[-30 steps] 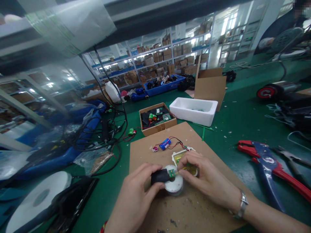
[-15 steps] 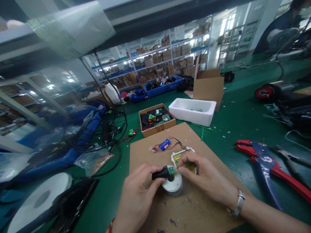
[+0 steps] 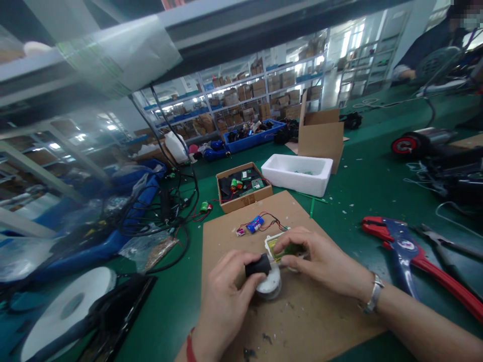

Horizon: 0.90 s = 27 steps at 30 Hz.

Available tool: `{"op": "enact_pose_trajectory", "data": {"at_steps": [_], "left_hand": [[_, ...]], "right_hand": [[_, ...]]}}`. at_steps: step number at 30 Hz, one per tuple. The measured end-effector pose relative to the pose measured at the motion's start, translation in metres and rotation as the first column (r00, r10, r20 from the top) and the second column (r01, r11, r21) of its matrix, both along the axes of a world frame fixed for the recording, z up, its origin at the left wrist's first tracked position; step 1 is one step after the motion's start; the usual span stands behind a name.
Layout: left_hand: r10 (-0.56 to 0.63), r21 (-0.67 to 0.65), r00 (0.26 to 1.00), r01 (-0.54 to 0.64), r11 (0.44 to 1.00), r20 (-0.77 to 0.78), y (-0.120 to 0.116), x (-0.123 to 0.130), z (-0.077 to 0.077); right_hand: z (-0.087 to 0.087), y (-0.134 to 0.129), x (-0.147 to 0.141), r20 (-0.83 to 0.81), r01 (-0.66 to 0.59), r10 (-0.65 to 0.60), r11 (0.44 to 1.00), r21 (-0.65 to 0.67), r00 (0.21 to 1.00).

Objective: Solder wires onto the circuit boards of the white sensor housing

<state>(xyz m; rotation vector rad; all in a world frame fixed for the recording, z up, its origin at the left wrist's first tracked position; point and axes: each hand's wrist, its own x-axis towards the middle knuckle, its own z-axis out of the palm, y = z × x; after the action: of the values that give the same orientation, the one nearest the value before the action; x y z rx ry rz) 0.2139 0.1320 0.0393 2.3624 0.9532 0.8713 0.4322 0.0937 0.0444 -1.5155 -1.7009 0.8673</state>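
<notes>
My left hand [image 3: 231, 294] pinches a short black sleeve [image 3: 258, 267] between thumb and fingers, above a white round spool-like disc [image 3: 270, 285] lying on the cardboard sheet. To the right, my right hand [image 3: 320, 259] has thumb and forefinger bent close to the sleeve's open end; what they grip is blurred. Partly behind those fingers is a white-edged frame [image 3: 269, 242] with a yellow inside. Red and black wires lead from there to a blue wrapped battery [image 3: 255, 224], beside a small pinkish-red part [image 3: 240, 232].
The cardboard sheet [image 3: 222, 240] lies on a green bench. Behind it stand a carton of circuit boards [image 3: 247, 200] and a white foam box [image 3: 296, 181]. Red-blue pliers [image 3: 405, 251] lie right, a white reel [image 3: 71, 311] and black cables left. A co-worker's sleeve [image 3: 426, 48] shows far right.
The small green circuit board that stuck out of the black sleeve no longer shows. My left hand has shifted slightly right with the sleeve; my right fingers have drawn slightly away from it.
</notes>
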Motion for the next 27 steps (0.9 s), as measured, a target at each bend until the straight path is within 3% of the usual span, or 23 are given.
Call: {"op": "enact_pose_trajectory", "data": {"at_steps": [5, 9, 17, 22, 27], "left_hand": [[-0.063, -0.038, 0.998, 0.064, 0.997, 0.016, 0.0, 0.008, 0.004], [-0.105, -0.095, 0.994, 0.104, 0.99, -0.004, -0.001, 0.02, 0.008], [-0.105, -0.183, 0.992, 0.092, 0.979, -0.064, 0.002, 0.051, 0.025], [-0.044, -0.219, 0.998, 0.051, 0.974, 0.036, 0.004, 0.068, 0.024], [-0.008, -0.294, 0.989, 0.051, 0.954, 0.145, 0.013, 0.067, 0.017]], "right_hand": [[-0.005, 0.001, 0.0, 0.088, 0.005, -0.008, 0.999, 0.041, 0.996], [-0.01, 0.003, 0.0, 0.05, 0.0, -0.003, 0.998, 0.056, 0.999], [0.004, 0.003, 0.007, -0.119, -0.048, 0.061, 0.992, 0.113, 0.991], [-0.005, 0.008, 0.008, -0.216, 0.055, -0.044, 0.997, 0.045, 0.975], [-0.008, 0.011, 0.012, -0.216, 0.038, -0.028, 0.999, 0.039, 0.976]]}}
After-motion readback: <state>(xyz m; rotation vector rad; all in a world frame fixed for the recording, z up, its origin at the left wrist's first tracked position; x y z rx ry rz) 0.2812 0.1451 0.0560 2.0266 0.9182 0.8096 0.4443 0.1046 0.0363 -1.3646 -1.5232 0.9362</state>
